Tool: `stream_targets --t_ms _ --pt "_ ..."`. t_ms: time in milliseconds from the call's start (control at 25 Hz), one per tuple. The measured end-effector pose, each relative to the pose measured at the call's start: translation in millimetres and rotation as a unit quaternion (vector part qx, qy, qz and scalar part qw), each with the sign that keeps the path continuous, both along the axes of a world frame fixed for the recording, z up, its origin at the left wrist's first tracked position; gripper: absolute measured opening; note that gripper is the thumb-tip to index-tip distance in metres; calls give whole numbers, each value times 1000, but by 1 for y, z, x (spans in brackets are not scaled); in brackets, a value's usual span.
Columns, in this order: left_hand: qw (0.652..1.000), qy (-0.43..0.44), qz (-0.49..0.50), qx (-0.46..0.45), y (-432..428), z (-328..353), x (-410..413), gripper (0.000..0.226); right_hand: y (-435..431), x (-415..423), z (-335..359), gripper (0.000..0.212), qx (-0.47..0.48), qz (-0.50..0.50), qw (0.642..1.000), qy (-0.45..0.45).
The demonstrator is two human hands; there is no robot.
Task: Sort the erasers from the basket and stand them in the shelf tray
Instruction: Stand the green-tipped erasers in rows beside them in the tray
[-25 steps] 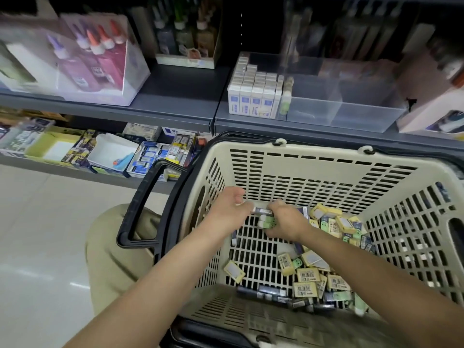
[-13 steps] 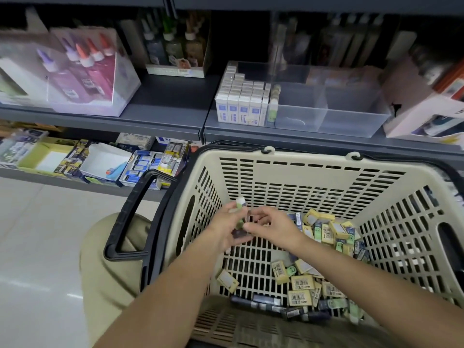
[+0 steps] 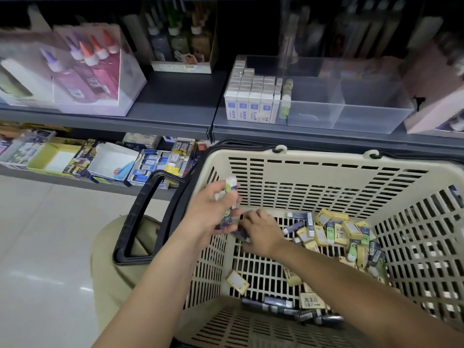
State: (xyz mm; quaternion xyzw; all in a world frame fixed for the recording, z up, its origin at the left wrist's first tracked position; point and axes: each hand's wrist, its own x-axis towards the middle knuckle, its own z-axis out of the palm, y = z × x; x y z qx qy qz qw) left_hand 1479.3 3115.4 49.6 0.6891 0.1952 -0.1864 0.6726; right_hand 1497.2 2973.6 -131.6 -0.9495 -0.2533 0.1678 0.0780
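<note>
While the basket (image 3: pixel 326 172) looks as full as it did a second ago, with the loose erasers (image 3: pixel 339 234) heaped against its right side, what has changed is in your hands. The shelf tray (image 3: pixel 364 116) is unchanged too. White erasers (image 3: pixel 248 104) stand packed in its left end, a thin row of green erasers (image 3: pixel 286 104) stands beside them, and the compartments to the right show nothing standing in them.

A second ago both hands held one bar level between them near the far wall. Your left hand (image 3: pixel 213 209) now has its fingers and thumb curled round a bundle of long erasers (image 3: pixel 232 197). It holds them upright just inside the basket's left wall, green-and-white tip uppermost.

Your right hand (image 3: pixel 263 232) has let go of that bar and dropped low beside the bundle. Its fingers are bent down onto a dark eraser (image 3: pixel 241 233). I cannot tell whether they have pinched it or only touch it.

My reading is that you are still gathering like with like. The bundle looks ready for the tray, and most of the sorting remains in the basket.
</note>
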Motion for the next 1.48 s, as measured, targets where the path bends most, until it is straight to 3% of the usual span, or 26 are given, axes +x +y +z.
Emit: stream_targets --t_ms 80,240,440,600,720,800,880,1000,1160,1240,1480 --pt "1000 14 -8 5 -4 -7 4 12 -26 3 1 45 -10 3 1000 4" --pt "999 44 -9 26 -23 -24 23 11 -72 3 12 44 -14 -48 998 44" --pt "987 157 14 36 -46 -58 23 15 -66 -5 54 22 181 -224 957 27" --pt "961 267 11 -67 -39 -62 24 34 -78 -9 91 28 212 -143 966 48" --pt "944 289 -127 -97 -39 -60 24 48 -90 -10 111 39 204 -78 972 84" --pt "930 273 -233 -81 -44 -58 20 37 -93 -9 118 40 203 -78 973 76" --pt "929 256 -253 -83 -49 -56 17 26 -96 -6 124 40 210 -101 970 63" --pt "957 201 -193 -79 -54 -52 17 27 -106 -2 134 35 212 -155 965 27" --pt "986 60 -145 -62 -58 -35 24 35 -112 1 156 16 321 -243 915 22" --pt "988 -11 -138 -68 -61 -21 34 35 -113 8 169 13 352 -263 898 6" --pt "978 -178 -82 -76 -72 18 79 25 -115 30 205 20 335 -265 904 26"
